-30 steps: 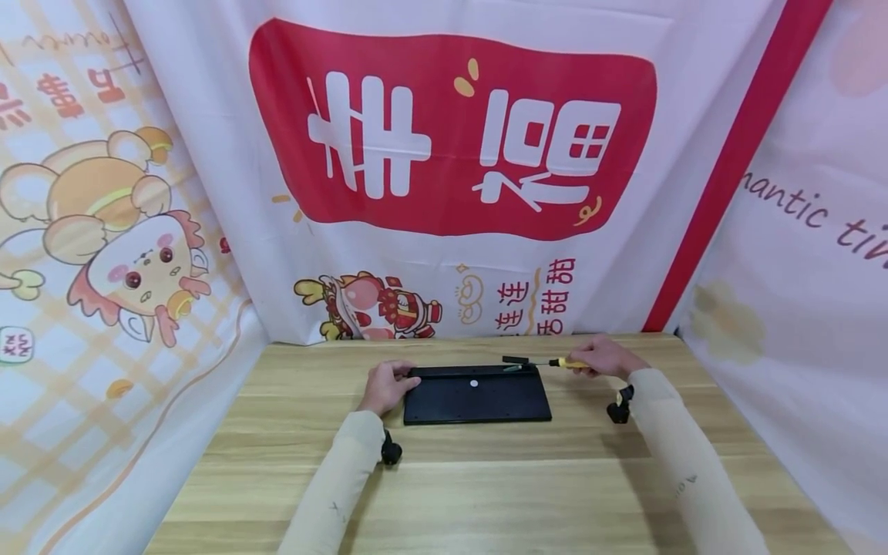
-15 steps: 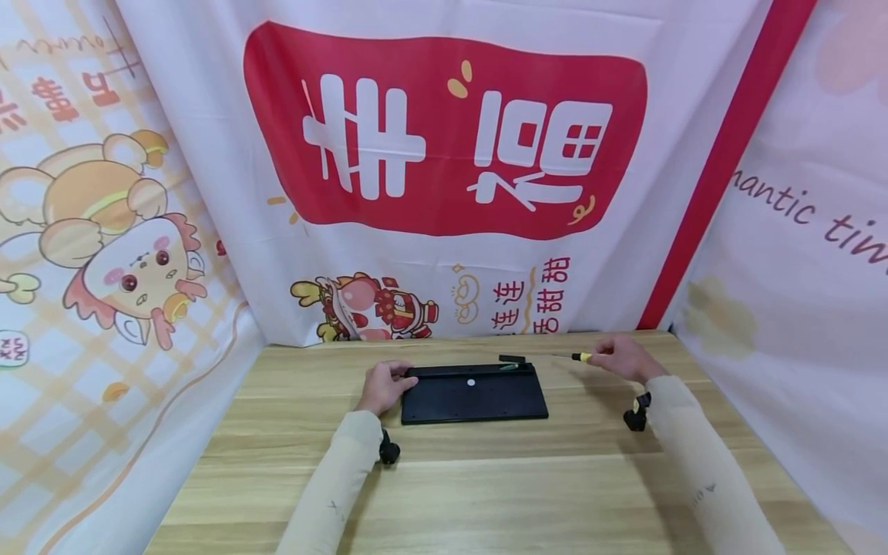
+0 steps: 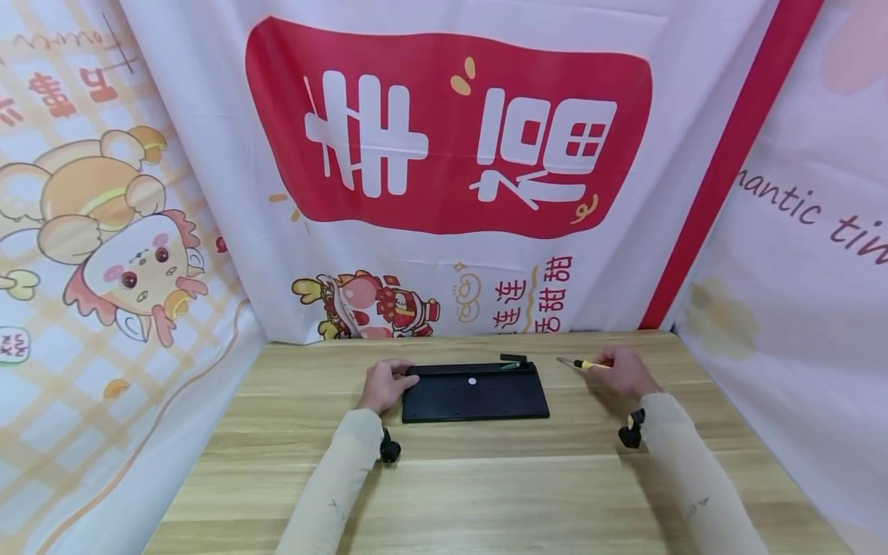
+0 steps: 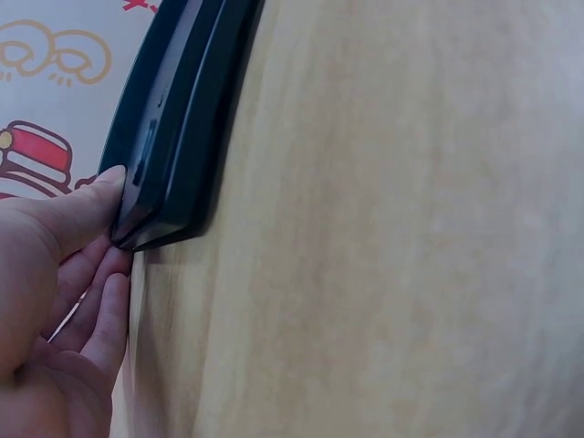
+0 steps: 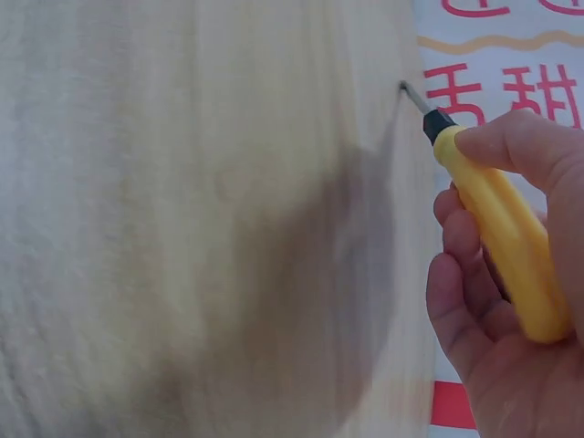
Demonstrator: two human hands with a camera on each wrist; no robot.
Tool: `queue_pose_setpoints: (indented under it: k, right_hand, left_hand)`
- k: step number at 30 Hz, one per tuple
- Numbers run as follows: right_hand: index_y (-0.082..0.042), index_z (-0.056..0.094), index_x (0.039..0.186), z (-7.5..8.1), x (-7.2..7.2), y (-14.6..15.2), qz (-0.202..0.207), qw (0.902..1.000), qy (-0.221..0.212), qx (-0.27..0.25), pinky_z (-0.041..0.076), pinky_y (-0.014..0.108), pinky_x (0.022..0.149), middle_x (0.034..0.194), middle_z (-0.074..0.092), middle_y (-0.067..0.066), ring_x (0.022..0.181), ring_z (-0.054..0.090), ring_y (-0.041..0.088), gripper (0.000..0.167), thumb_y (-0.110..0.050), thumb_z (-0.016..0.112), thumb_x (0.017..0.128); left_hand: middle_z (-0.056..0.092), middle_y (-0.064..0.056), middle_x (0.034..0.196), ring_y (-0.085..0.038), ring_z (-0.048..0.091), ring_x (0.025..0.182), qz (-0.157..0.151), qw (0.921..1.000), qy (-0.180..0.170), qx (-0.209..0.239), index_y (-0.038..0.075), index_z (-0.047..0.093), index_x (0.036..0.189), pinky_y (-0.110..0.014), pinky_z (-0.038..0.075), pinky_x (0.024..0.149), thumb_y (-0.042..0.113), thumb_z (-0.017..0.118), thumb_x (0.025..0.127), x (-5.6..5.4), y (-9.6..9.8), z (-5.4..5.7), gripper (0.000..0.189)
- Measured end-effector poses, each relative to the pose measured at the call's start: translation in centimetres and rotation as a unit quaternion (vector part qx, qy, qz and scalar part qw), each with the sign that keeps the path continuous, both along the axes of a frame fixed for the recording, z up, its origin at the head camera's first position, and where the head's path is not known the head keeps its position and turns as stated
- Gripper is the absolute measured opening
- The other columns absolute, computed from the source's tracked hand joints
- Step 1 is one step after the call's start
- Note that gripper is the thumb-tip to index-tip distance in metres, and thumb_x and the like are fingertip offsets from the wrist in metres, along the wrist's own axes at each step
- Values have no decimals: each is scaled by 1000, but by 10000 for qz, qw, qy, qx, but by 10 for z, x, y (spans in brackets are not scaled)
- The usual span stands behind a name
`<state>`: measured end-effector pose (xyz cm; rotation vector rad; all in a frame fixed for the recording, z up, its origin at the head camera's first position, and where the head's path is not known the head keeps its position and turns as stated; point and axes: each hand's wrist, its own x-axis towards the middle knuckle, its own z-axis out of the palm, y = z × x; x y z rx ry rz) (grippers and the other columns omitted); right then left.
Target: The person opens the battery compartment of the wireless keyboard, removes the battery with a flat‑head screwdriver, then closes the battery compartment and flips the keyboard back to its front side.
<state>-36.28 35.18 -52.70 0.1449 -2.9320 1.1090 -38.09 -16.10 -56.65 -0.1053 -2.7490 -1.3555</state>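
Note:
A black keyboard [image 3: 479, 402] lies underside up on the table, a small white round spot near its middle. My left hand [image 3: 385, 385] grips its left end; in the left wrist view the thumb [image 4: 108, 187] presses on the edge of the keyboard [image 4: 187, 119] and the other fingers lie below. At its far right corner shows a small green battery-like piece [image 3: 511, 366], with a short black strip [image 3: 513, 358] just behind. Right of the keyboard, my right hand [image 3: 624, 371] holds a yellow-handled screwdriver [image 5: 506, 237], its tip pointing left and apart from the keyboard.
The wooden table [image 3: 486, 493] reaches back to a printed white curtain [image 3: 444, 293]. Printed cloths also hang at the left [image 3: 139, 385] and right [image 3: 784, 308] sides. A black wrist camera [image 3: 630, 432] sits below each hand.
The screwdriver, which reached the keyboard's far right corner, has moved right, away from it, with my right hand. It has then dipped slightly toward the table. My left hand stays put.

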Motion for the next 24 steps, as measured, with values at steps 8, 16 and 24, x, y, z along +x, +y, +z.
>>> queue_pose_setpoints:
  k: [8, 16, 24]
  right_hand:
    - [-4, 77, 94, -13, -3, -6, 102, 9984, 103, 549, 54, 31, 70, 88, 74, 8, 80, 65, 19, 14, -19, 78, 93]
    - [-6, 77, 90, -17, -6, -13, 79, 9935, 139, 1124, 56, 36, 75, 86, 75, 6, 80, 65, 19, 10, -16, 80, 89]
    - [-4, 78, 94, -13, -6, -17, 141, 9892, -41, 1458, 57, 41, 77, 89, 74, 8, 81, 63, 21, 12, -15, 80, 90]
  left_hand:
    - [79, -8, 122, -28, 72, 120, 39, 10000, -46, -67, 15, 81, 120, -47, 59, 104, 19, 84, 92, 1, 1, 3, 28]
    - [79, -8, 122, -28, 72, 119, 23, 10000, -6, -83, 15, 80, 121, -48, 59, 104, 20, 84, 93, 2, 1, 1, 29]
    - [79, -7, 122, -27, 72, 118, -4, 9999, 15, -147, 16, 81, 121, -48, 59, 103, 21, 83, 93, 0, 0, 0, 28]
